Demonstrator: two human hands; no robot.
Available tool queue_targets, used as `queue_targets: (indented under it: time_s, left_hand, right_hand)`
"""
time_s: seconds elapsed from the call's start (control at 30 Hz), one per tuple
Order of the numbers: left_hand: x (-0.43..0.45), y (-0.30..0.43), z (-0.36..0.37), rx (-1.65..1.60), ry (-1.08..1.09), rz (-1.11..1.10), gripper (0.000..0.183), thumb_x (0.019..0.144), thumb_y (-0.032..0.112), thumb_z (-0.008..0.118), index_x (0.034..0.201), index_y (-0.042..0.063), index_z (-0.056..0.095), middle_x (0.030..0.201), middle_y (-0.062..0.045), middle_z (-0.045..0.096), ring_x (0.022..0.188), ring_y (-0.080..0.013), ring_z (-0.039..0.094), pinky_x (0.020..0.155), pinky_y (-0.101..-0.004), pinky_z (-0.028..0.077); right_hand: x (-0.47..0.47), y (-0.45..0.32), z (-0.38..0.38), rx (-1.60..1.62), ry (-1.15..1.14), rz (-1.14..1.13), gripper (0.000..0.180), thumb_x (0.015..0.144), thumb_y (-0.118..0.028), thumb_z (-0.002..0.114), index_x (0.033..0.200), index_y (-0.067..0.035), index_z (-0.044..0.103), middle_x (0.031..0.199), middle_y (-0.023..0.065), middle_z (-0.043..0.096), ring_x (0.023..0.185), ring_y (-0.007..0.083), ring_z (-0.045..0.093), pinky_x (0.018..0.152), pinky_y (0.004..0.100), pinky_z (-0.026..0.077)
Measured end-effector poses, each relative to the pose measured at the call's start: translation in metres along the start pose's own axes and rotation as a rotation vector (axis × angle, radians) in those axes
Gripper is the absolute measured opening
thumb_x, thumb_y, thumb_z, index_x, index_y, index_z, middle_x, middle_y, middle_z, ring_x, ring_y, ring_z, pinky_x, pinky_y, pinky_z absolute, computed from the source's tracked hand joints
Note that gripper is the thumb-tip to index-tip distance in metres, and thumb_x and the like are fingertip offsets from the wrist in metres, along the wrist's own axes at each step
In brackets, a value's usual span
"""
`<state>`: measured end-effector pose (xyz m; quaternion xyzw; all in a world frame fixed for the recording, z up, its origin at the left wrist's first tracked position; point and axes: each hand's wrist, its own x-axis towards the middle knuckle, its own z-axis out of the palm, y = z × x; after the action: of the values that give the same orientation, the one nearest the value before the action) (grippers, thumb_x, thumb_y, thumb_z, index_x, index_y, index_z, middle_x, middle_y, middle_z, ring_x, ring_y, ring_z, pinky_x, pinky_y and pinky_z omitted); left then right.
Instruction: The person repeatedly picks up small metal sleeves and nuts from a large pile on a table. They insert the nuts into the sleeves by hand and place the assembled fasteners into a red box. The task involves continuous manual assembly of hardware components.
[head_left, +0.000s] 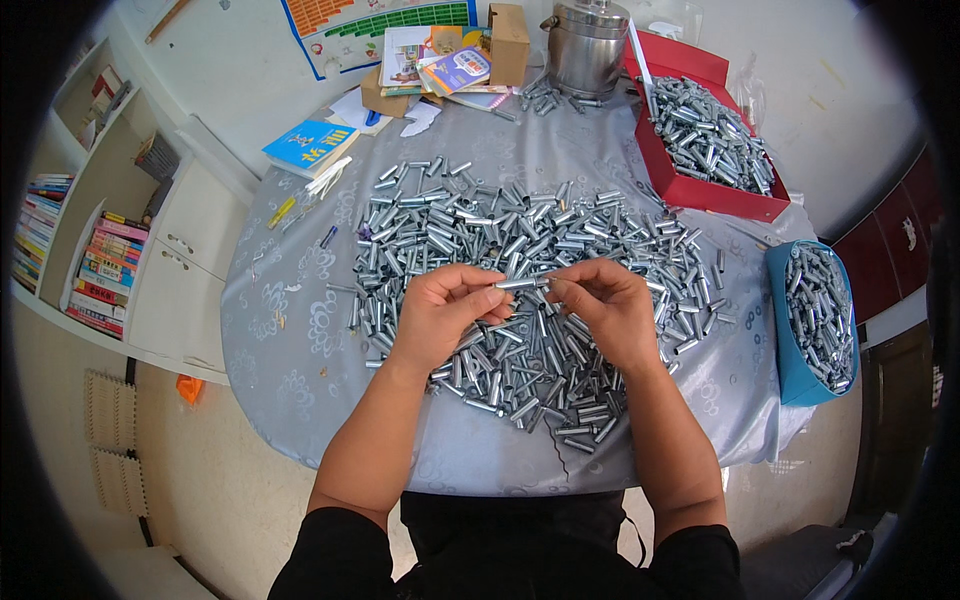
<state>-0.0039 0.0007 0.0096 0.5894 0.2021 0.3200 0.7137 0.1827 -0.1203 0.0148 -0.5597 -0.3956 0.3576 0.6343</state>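
Between my two hands a shiny metal sleeve lies level, above a wide heap of metal sleeves and bolts on the table. My left hand pinches its left end between thumb and fingers. At its right end, my right hand holds a small part against or in the sleeve with thumb and forefinger; the fingers hide most of that part. Similar metal pieces fill a red box at the back right and a blue bin at the right edge.
The round table has a grey patterned cloth. At its back stand a steel pot, a cardboard box and stacked booklets. A blue book, a yellow marker and a pen lie at the left.
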Motion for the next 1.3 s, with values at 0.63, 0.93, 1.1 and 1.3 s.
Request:
queue_targets:
  time_s: [0.63, 0.93, 1.1, 1.3]
  left_hand:
    - [-0.001, -0.002, 0.001, -0.045, -0.061, -0.026, 0.018, 0.09, 0.001, 0.063, 0.107, -0.006, 0.064, 0.092, -0.016, 0.07, 0.08, -0.0197, 0.07, 0.07, -0.029, 0.059]
    - [0.001, -0.003, -0.003, -0.074, 0.034, 0.001, 0.018, 0.09, 0.0, 0.061, 0.106, -0.004, 0.065, 0.091, -0.016, 0.071, 0.076, -0.02, 0.07, 0.067, -0.0298, 0.059]
    - [0.001, -0.001, -0.002, -0.062, 0.039, 0.015, 0.018, 0.089, 0.0, 0.062, 0.106, -0.004, 0.065, 0.091, -0.016, 0.071, 0.075, -0.0196, 0.07, 0.067, -0.0298, 0.059]
    - [0.001, -0.002, -0.002, -0.065, 0.028, 0.013, 0.018, 0.089, 0.0, 0.062, 0.106, -0.003, 0.065, 0.09, -0.015, 0.071, 0.075, -0.0192, 0.07, 0.067, -0.0296, 0.059]
  right_hand:
    - [-0.004, -0.001, 0.004, 0.031, -0.046, -0.012, 0.018, 0.083, 0.004, 0.071, 0.1, 0.001, 0.067, 0.093, 0.0058, 0.068, 0.084, 0.0105, 0.065, 0.074, 0.0223, 0.052]
    - [0.0, -0.001, 0.0, -0.247, -0.083, -0.112, 0.011, 0.079, -0.005, 0.074, 0.088, -0.005, 0.07, 0.084, 0.0024, 0.066, 0.076, 0.0147, 0.063, 0.068, 0.0279, 0.051]
    - [-0.002, 0.009, 0.008, -0.967, -0.268, -0.542, 0.007, 0.07, -0.015, 0.074, 0.074, -0.01, 0.071, 0.078, 0.005, 0.061, 0.076, 0.0273, 0.058, 0.071, 0.0379, 0.048]
    - [-0.002, 0.008, 0.014, -1.157, -0.267, -0.519, 0.013, 0.071, -0.023, 0.074, 0.071, -0.011, 0.069, 0.076, 0.0044, 0.057, 0.08, 0.0245, 0.056, 0.075, 0.0382, 0.047]
